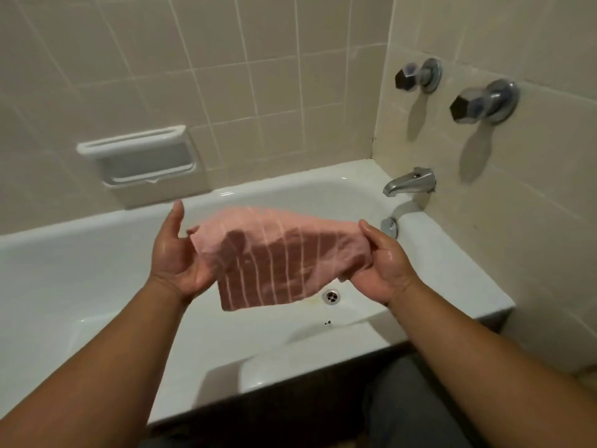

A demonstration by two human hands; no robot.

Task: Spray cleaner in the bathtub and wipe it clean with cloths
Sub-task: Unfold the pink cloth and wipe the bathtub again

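A pink cloth (277,253) with pale stripes hangs spread out above the white bathtub (97,279), between my two hands. My left hand (179,253) holds its left edge with the fingers under the cloth and the thumb raised. My right hand (384,263) grips the cloth's right corner, thumb on top. Part of the cloth looks darker and wet. Both hands glisten with wetness. The drain (331,296) shows just below the cloth's lower edge. No spray bottle is in view.
A metal spout (408,182) and two wall taps (416,76) (483,101) are on the right tiled wall. A recessed soap dish (142,160) sits in the back wall. An overflow plate (389,227) is under the spout. Small dark specks (328,323) lie near the drain.
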